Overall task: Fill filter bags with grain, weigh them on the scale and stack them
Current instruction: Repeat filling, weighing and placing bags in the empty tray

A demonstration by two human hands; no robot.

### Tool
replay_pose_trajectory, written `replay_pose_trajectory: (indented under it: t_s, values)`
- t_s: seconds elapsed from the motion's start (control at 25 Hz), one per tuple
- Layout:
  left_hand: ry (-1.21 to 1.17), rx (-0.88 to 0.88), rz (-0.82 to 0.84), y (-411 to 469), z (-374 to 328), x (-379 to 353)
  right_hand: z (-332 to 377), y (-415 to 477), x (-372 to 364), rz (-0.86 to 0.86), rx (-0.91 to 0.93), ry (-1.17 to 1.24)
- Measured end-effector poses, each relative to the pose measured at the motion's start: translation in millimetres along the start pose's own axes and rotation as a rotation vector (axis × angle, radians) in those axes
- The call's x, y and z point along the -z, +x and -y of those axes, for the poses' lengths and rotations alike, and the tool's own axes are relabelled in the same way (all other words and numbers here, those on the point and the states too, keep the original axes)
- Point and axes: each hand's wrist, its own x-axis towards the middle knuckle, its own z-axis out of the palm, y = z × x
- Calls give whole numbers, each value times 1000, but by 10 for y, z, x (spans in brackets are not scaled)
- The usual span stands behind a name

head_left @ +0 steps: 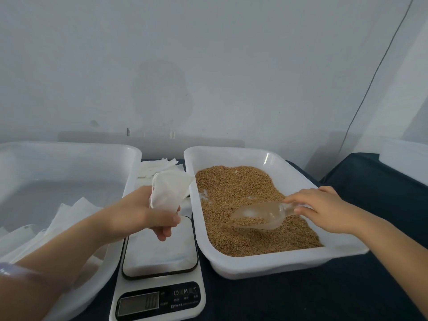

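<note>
My left hand point(148, 213) grips a white filter bag point(170, 189) above the far end of the digital scale point(159, 251), whose platform is bare. My right hand point(320, 207) holds the handle of a clear plastic scoop point(257, 215). The scoop lies low in the brown grain point(240, 193) with some grain in its bowl. The grain fills a white tray point(278, 262) on the right.
A large white tub point(120, 158) stands on the left with several white filter bags point(69, 218) lying in it. Flat unfilled bags point(159, 166) are piled behind the scale. Everything rests on a dark blue cloth point(312, 297), with a wall behind.
</note>
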Motion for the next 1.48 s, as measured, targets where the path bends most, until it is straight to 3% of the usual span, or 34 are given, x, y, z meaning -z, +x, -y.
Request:
replay_pose_trajectory:
  t_s: [0.48,0.76,1.24,1.48]
  values:
    - [15,14,2,8,8,1,-54,-182,-16,45,-96,162]
    - [14,55,-41,-15,-81,-42,74,-260,-30,-38,-78,288]
    - [421,-81,-372,732,-194,-822,-39,-441,392,-225,-88,325]
    - [607,-134,-395,816,-23,-917,-69,-461,741,-264,-14,338]
